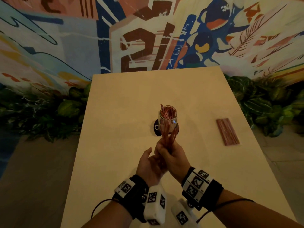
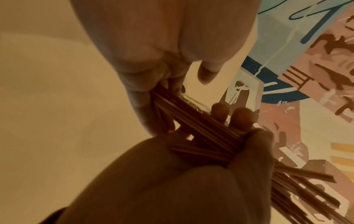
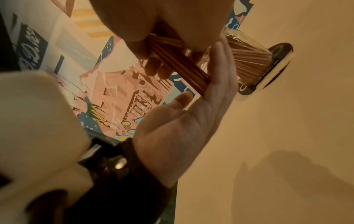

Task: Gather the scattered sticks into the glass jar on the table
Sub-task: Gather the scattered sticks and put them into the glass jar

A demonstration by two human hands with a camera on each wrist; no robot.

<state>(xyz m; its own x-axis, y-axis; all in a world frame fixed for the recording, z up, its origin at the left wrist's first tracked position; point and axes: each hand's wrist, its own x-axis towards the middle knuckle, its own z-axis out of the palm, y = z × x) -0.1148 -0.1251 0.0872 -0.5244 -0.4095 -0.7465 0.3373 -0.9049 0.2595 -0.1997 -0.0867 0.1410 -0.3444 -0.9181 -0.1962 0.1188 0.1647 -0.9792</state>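
A glass jar (image 1: 167, 118) with several reddish sticks standing in it sits on a dark coaster (image 1: 156, 129) mid-table. Just in front of it, my right hand (image 1: 171, 152) grips a thick bundle of sticks (image 1: 167, 137) that points up toward the jar. My left hand (image 1: 148, 160) is open, its straight fingers against the bundle's lower ends. The right wrist view shows the left hand (image 3: 212, 84) flat under the bundle (image 3: 182, 66), with the jar (image 3: 249, 63) close behind. In the left wrist view the right hand (image 2: 239, 131) wraps the sticks (image 2: 201, 128).
A flat pack of the same reddish sticks (image 1: 227, 131) lies on the pale table (image 1: 115, 145) to the right of the jar. Green plants (image 1: 263, 102) flank the table on both sides. A painted wall (image 1: 139, 38) rises behind its far edge.
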